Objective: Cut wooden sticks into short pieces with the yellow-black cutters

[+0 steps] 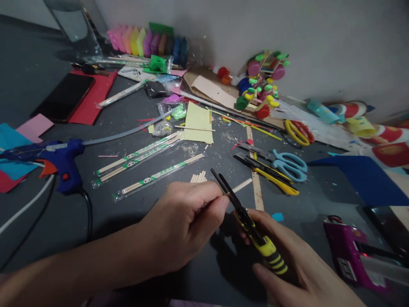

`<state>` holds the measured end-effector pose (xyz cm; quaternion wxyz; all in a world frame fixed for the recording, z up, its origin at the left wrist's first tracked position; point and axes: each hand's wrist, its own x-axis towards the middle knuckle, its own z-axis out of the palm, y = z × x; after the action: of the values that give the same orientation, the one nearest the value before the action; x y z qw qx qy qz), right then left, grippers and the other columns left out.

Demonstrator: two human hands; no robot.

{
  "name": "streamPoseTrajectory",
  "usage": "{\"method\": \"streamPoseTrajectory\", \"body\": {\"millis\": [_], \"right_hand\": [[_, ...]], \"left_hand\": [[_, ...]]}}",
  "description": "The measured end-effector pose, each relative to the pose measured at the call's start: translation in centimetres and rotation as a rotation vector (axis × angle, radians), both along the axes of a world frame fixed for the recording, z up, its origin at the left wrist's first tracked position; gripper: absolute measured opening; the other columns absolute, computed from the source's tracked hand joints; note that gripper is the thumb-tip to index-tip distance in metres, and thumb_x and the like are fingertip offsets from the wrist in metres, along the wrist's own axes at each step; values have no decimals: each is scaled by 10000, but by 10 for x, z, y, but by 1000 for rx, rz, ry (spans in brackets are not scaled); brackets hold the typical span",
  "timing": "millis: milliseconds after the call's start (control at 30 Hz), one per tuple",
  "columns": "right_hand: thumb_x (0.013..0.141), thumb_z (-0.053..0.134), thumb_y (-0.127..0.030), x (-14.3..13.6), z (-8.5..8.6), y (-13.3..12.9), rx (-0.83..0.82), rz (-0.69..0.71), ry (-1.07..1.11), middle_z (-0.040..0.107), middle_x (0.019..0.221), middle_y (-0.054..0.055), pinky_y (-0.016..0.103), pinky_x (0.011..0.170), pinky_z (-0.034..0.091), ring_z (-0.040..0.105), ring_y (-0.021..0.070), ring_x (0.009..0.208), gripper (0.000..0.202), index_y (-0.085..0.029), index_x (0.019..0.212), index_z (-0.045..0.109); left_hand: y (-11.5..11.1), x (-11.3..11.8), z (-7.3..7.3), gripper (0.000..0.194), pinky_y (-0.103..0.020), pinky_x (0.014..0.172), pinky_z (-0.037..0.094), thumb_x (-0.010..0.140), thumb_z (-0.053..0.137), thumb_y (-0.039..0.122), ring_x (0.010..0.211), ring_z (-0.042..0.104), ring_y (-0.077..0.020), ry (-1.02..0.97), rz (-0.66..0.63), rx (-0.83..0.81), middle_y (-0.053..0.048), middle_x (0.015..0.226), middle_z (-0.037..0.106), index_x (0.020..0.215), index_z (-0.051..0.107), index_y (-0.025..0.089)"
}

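My left hand (188, 217) is closed in a pinch on a thin wooden stick (227, 194), mostly hidden by the fingers. Right against those fingertips are the dark, narrow blades of the shears (244, 215). Their yellow-and-black handle lies in my right hand (287, 260), which is wrapped round it. Beyond the blades a pale piece of stick (243, 185) shows; whether it joins the pinched one I cannot tell. Several short cut sticks (198, 177) lie just behind my left hand.
Wrapped chopsticks (162, 172) lie ahead, with a blue glue gun (65, 164) and its cords at left. Blue scissors (289, 165) and a yellow cutter (275, 179) sit beyond my right hand. Small wheeled models (262, 98) stand by the wall; a purple device (348, 251) is at right.
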<state>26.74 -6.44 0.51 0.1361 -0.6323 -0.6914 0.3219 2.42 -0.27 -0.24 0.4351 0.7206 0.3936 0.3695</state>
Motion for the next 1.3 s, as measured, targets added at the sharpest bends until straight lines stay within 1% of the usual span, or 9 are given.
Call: {"method": "streamPoseTrajectory", "body": {"millis": [133,200,300,467,700,767,967,1100,1300], "right_hand": [[871,617,-524,3,0,1,-38,76,-21,615,1392,58,391,972,549,639,305,1190,581,-316,1406,531],[873,609,-536,3,0,1,-35,53,-10,635,1359,66,417,986,541,649,309,1173,583,-319,1408,526],[888,560,-581,-2,-1,-2,-9,-25,18,674,1277,72,447,999,535,648,314,1165,572,-324,1399,531],[872,596,-562,-7,-1,-4,-13,-41,33,628,1364,61,412,998,534,630,313,1193,561,-311,1373,564],[850,612,-608,-4,-1,-3,-72,-37,93,655,1334,44,339,968,548,649,294,1174,584,-316,1355,596],[853,621,-583,0,-1,-3,-55,-7,85,648,1348,40,337,963,550,649,295,1177,579,-325,1370,583],[880,635,-420,14,0,-1,32,208,58,606,1407,3,314,935,554,648,280,1176,632,-399,1479,436],[896,615,-417,16,0,-1,69,244,22,590,1425,11,325,928,561,640,287,1185,650,-394,1505,389],[901,613,-440,12,-3,-1,114,229,-28,591,1423,29,338,926,567,639,294,1186,650,-383,1506,380]], "left_hand": [[0,0,0,328,-227,530,258,965,457,138,528,321,-63,-4,10,6,76,578,341,657,356,191],[1,0,1,331,-226,531,259,964,459,139,529,319,-64,-4,9,4,77,577,339,655,352,191],[1,0,1,325,-221,531,261,964,460,139,530,327,-60,-10,-1,-2,78,576,346,658,362,188],[1,0,0,308,-205,528,266,968,458,132,532,339,-52,-32,-1,3,82,583,369,673,387,184],[1,-1,5,306,-179,523,282,957,472,111,529,361,-42,-63,-6,-25,90,579,395,666,409,181],[0,-2,8,292,-173,517,290,953,474,103,526,373,-42,-70,-18,-46,91,574,423,672,453,179],[-2,-1,9,285,-161,511,315,959,503,147,529,402,-44,-88,-3,-91,88,583,484,677,521,181],[-3,-2,8,286,-158,518,331,962,513,159,531,417,-42,-87,-4,-88,87,584,483,681,558,186],[-4,-3,8,263,-162,533,345,969,514,156,540,429,-45,-98,-14,-45,84,603,488,731,618,198]]}}
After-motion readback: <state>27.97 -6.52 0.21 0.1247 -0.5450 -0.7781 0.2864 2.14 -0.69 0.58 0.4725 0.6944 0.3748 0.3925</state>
